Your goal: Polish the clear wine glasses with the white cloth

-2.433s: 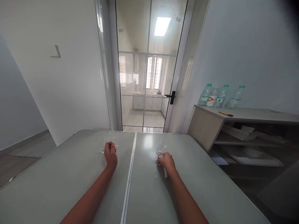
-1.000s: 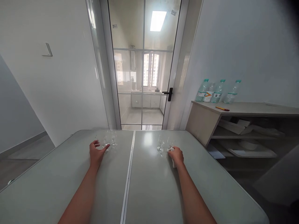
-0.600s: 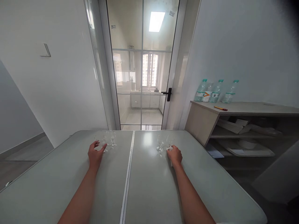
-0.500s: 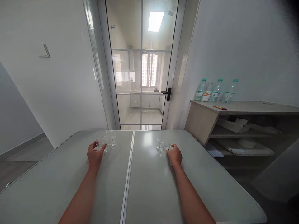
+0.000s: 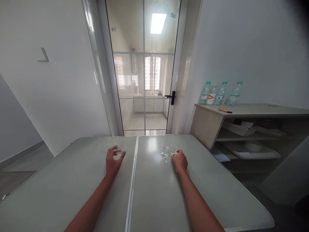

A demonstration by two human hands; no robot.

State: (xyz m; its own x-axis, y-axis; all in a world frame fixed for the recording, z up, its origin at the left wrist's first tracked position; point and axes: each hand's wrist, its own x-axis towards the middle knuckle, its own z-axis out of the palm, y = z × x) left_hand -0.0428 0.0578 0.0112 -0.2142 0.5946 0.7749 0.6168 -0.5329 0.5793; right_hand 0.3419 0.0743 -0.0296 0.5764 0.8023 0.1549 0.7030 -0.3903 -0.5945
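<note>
Two clear stemmed glasses stand close to my left hand (image 5: 114, 162) at the far left-centre of the table. One stemmed glass (image 5: 106, 147) is left of the fingers, and another stemmed glass (image 5: 122, 147) shows faintly behind them. The fingers and thumb of this hand are curved and apart, with a gap between them. On the right half, my right hand (image 5: 180, 161) is closed on a small white item (image 5: 174, 154) whose kind I cannot make out. Just behind it is a stemmed glass (image 5: 175, 145), partly hidden. Left of that hand a stemmed glass (image 5: 164, 150) stands upright.
A pale glossy table (image 5: 154, 193) with a metal seam (image 5: 132, 180) lies before me. Beyond it is a glass door (image 5: 144, 80). At right, a shelf unit (image 5: 207, 122) carries several plastic bottles (image 5: 220, 95) and a yellow-and-red stick (image 5: 225, 111).
My left hand has moved right, from one stemmed glass towards the other. My right hand has stayed in place. The view has shifted slightly.
</note>
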